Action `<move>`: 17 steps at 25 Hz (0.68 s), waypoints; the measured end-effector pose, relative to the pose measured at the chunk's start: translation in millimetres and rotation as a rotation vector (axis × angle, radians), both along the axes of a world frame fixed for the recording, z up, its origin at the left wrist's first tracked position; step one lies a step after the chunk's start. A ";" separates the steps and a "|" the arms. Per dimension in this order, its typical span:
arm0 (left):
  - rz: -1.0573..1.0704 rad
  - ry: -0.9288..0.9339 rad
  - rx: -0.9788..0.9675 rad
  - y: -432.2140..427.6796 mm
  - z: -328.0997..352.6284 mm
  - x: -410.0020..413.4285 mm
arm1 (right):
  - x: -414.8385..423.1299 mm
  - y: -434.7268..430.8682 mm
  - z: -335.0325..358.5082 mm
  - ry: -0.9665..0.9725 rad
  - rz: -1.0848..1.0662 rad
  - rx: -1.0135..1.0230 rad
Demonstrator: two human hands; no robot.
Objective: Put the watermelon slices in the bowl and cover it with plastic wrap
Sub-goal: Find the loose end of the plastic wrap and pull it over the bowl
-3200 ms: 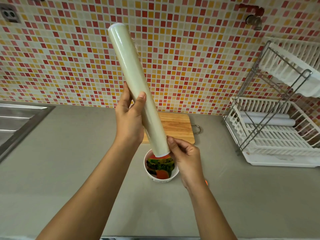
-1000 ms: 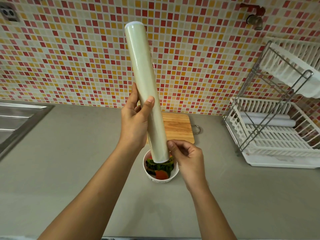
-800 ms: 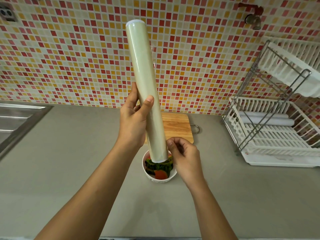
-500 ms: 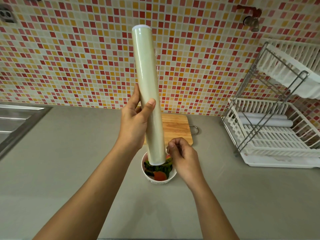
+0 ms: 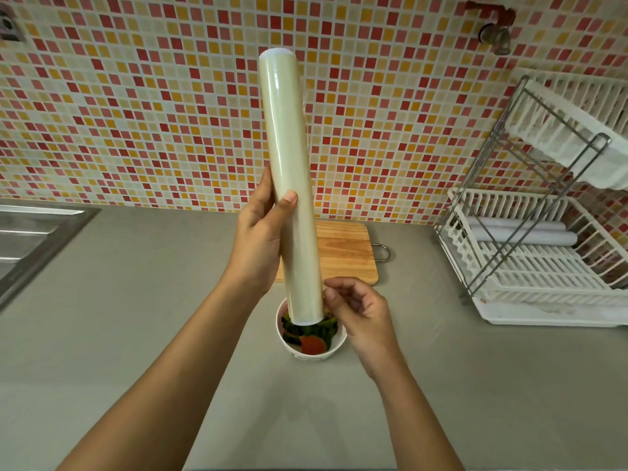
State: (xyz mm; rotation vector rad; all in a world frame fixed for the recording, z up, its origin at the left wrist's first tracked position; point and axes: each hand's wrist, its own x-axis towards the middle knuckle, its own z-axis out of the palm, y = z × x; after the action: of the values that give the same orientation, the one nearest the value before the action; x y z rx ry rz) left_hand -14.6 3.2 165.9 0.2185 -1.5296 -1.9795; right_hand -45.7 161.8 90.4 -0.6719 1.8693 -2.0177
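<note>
Well to the left of the bowl, a sink is set into the tabletop. Up and left of the bowl, the left hand grips the roll of plastic wrap at mid-length, thumb across its front. The roll stands nearly upright, its long axis leaning slightly, with the top end pointing at the tiled wall above the bowl and the bottom end hanging directly over the bowl. The watermelon slices already lie inside. Just right of the bowl, the right hand has its fingers curled at the roll's lower end; I cannot tell whether it has pinched any film. The step in hand looks like finding the loose edge. It would go best by turning the roll slowly, lifting one corner, then laying the roll level before pulling. Behind the bowl lies a cutting board, and a dish rack stands well to its right.
</note>
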 end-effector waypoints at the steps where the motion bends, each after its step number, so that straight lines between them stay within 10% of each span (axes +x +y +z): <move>1: 0.003 0.004 0.022 -0.7 1.2 -0.3 | 1.2 -0.8 2.0 0.015 0.005 -0.010; 17: 0.055 -0.016 -0.123 0.9 2.0 0.4 | 2.7 -9.5 14.3 0.070 -0.039 -0.031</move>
State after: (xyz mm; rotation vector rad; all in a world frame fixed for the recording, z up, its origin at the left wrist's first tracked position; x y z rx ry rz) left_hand -14.2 4.1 167.9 0.2226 -1.6317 -1.8385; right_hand -43.0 152.3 104.7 -0.7287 1.9077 -2.0763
